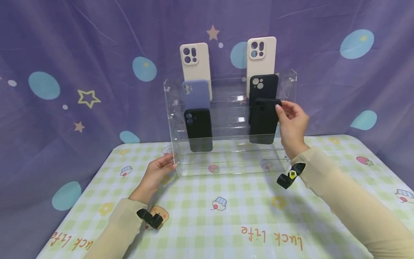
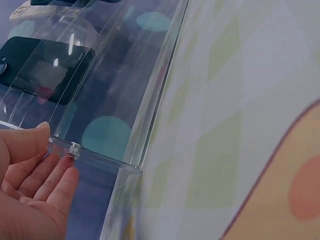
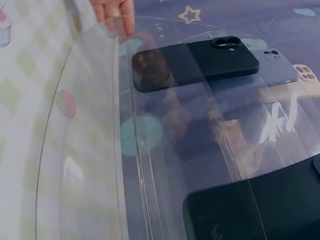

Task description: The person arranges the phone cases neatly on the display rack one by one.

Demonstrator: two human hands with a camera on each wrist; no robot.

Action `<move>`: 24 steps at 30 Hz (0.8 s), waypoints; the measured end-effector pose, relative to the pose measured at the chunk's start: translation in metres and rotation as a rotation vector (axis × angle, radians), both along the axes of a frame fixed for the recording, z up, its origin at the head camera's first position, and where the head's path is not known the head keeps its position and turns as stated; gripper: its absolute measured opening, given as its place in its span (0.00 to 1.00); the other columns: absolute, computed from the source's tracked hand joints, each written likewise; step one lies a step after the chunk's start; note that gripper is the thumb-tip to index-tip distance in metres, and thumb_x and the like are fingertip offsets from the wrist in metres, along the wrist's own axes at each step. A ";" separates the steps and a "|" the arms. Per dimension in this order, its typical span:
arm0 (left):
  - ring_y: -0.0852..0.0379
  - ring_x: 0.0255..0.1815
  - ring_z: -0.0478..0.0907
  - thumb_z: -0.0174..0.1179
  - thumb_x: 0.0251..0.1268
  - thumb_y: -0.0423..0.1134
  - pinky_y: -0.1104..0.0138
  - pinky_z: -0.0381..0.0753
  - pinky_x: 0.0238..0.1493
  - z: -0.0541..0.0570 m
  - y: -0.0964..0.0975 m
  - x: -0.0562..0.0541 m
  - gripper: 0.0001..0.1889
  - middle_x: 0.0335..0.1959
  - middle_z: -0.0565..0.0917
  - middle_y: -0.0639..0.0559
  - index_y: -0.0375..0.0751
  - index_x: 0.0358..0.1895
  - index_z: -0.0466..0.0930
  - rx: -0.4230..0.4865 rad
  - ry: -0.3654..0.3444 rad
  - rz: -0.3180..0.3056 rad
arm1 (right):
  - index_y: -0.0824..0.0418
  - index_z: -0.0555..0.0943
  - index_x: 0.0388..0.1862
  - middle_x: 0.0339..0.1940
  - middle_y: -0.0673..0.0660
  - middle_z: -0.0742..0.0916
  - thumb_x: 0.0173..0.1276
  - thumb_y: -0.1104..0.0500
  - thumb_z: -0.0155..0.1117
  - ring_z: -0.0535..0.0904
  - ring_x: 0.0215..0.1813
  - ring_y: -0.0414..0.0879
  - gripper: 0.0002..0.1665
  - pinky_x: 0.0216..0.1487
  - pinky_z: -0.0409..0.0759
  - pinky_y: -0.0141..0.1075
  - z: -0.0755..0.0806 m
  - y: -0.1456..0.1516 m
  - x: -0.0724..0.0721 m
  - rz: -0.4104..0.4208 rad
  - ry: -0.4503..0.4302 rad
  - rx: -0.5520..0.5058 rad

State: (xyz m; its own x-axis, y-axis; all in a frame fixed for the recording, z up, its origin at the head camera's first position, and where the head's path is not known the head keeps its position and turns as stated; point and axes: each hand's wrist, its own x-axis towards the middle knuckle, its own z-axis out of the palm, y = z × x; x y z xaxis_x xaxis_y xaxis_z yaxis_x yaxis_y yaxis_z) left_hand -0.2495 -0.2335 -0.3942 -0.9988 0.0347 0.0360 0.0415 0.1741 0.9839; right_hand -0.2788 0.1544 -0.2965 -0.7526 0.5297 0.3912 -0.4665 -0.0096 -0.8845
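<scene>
A clear acrylic tiered display stand [image 1: 226, 145] stands on the table, holding several phone cases. My right hand [image 1: 295, 120] pinches the upper right edge of a black phone case [image 1: 263, 124], whose lower end is behind the front lip of the stand on the right. That case overlaps another dark phone case [image 1: 266, 84] behind it. In the right wrist view, the held black case fills the lower right corner, and the hand is out of sight. My left hand [image 1: 158, 171] grips the stand's left side panel low down, thumb in front and fingers [image 2: 62, 192] behind.
On the stand's left side are a black case [image 1: 198, 131], a lavender case [image 1: 196, 94] and a white case [image 1: 195, 61], one behind another. Another white case [image 1: 261, 59] stands at the back right. A checkered cloth [image 1: 194, 223] covers the table, before a purple patterned curtain [image 1: 97, 54].
</scene>
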 end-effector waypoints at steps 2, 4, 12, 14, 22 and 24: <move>0.66 0.50 0.76 0.57 0.63 0.26 0.79 0.76 0.49 0.000 0.000 0.000 0.25 0.64 0.69 0.34 0.27 0.64 0.65 0.006 0.000 0.006 | 0.61 0.83 0.42 0.34 0.47 0.83 0.60 0.61 0.69 0.76 0.33 0.38 0.11 0.33 0.75 0.25 0.000 0.001 0.001 0.002 -0.036 0.004; 0.69 0.48 0.77 0.56 0.63 0.25 0.79 0.76 0.49 0.001 0.000 0.000 0.25 0.63 0.69 0.33 0.26 0.64 0.65 0.013 0.006 0.009 | 0.59 0.83 0.39 0.33 0.47 0.83 0.59 0.61 0.70 0.76 0.31 0.37 0.10 0.30 0.76 0.24 0.000 0.002 0.001 0.015 -0.057 -0.013; 0.72 0.44 0.78 0.58 0.62 0.26 0.78 0.77 0.48 0.000 0.000 0.001 0.26 0.62 0.71 0.36 0.26 0.64 0.65 0.023 -0.003 -0.005 | 0.57 0.83 0.31 0.26 0.47 0.84 0.55 0.64 0.72 0.77 0.27 0.36 0.07 0.27 0.80 0.24 -0.004 0.006 0.000 0.094 -0.100 -0.068; 0.71 0.45 0.78 0.58 0.62 0.26 0.77 0.77 0.48 0.000 0.000 0.001 0.26 0.63 0.71 0.35 0.27 0.64 0.65 0.020 -0.003 -0.009 | 0.56 0.83 0.30 0.25 0.46 0.84 0.55 0.63 0.72 0.78 0.28 0.36 0.06 0.29 0.80 0.24 -0.004 0.007 -0.001 0.098 -0.106 -0.037; 0.71 0.46 0.77 0.58 0.62 0.27 0.78 0.76 0.49 0.002 0.001 0.002 0.26 0.62 0.72 0.35 0.27 0.64 0.66 0.017 -0.009 0.011 | 0.55 0.84 0.32 0.26 0.41 0.84 0.56 0.60 0.73 0.78 0.32 0.34 0.06 0.35 0.76 0.22 -0.005 0.009 -0.002 0.067 -0.157 0.089; 0.71 0.45 0.77 0.58 0.63 0.27 0.78 0.76 0.49 0.002 0.001 0.002 0.26 0.62 0.71 0.35 0.27 0.64 0.66 0.015 -0.009 0.008 | 0.55 0.84 0.32 0.26 0.41 0.84 0.56 0.60 0.72 0.78 0.32 0.34 0.06 0.36 0.76 0.22 -0.006 0.010 -0.003 0.067 -0.164 0.086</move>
